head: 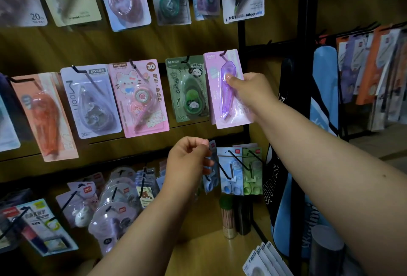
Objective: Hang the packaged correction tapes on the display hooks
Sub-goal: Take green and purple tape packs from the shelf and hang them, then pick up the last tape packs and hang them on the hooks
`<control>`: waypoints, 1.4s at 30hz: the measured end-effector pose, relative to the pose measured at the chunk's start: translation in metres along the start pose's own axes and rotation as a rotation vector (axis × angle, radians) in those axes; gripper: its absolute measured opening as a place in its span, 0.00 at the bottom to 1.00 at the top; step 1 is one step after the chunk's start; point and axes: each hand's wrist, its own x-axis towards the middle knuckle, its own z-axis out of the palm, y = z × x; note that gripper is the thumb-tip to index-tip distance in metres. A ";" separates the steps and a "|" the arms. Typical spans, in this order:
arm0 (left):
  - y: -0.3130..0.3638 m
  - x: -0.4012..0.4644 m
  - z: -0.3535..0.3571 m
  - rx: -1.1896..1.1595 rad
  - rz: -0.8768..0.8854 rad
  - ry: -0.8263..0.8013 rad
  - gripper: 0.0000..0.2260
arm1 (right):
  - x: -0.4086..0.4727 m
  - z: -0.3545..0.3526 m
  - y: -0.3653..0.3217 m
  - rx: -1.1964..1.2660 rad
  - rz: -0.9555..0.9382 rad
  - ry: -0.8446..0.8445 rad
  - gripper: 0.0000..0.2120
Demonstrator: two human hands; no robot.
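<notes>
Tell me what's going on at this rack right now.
A person is stocking a display of correction tapes. The right hand grips a purple packaged tape whose hang hole sits at a hook in the middle row. The left hand pinches a blue pack at a lower hook.

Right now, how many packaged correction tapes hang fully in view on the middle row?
5: orange pack, clear pack, pink cat pack, green panda pack, purple pack in the right hand. Another is cut off at far left.

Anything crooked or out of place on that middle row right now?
The lilac pen-shaped correction tape pack hangs tilted on its hook, gripped by the right hand. Its neighbours also hang slightly tilted; nothing looks damaged.
</notes>
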 end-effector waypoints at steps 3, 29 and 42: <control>-0.002 0.001 -0.002 0.026 0.006 -0.001 0.04 | 0.009 0.004 0.006 -0.115 -0.002 0.023 0.14; -0.076 -0.024 -0.008 0.217 -0.162 -0.073 0.06 | -0.074 -0.026 0.121 -0.354 0.122 0.101 0.22; -0.188 -0.045 -0.003 0.293 -0.488 -0.160 0.05 | -0.170 -0.040 0.278 -0.763 0.372 -0.161 0.21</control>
